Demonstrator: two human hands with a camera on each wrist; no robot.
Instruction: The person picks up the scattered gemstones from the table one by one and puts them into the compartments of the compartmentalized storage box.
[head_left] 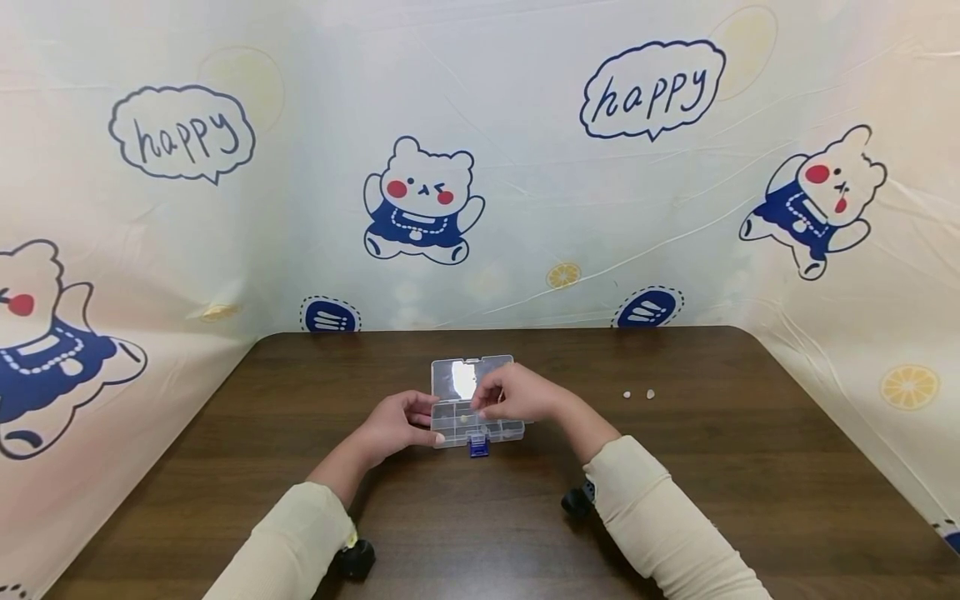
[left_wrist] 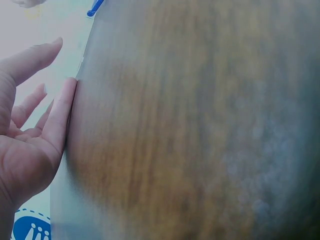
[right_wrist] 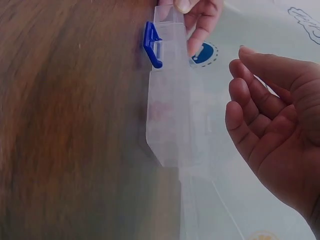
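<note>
A clear plastic compartment box [head_left: 490, 432] lies on the table with its lid [head_left: 452, 380] tipped back and its blue latch [head_left: 478, 447] facing the person. My left hand [head_left: 393, 429] holds the box's left end, thumb at the front corner, fingers behind. Above the compartments is my right hand [head_left: 517, 395], fingers bent and bunched toward the thumb. In the right wrist view, the right hand [right_wrist: 275, 112] shows no object, but its fingertips overlap, so a tiny held piece could be hidden. One small pale piece [head_left: 464, 418] sits in a compartment left of the right hand's fingertips.
Two small whitish pebble-like pieces, a left one [head_left: 627, 395] and a right one [head_left: 650, 394], lie on the brown wooden table [head_left: 360, 358] right of the box. A printed cloth [head_left: 525, 208] hangs behind the table's far edge.
</note>
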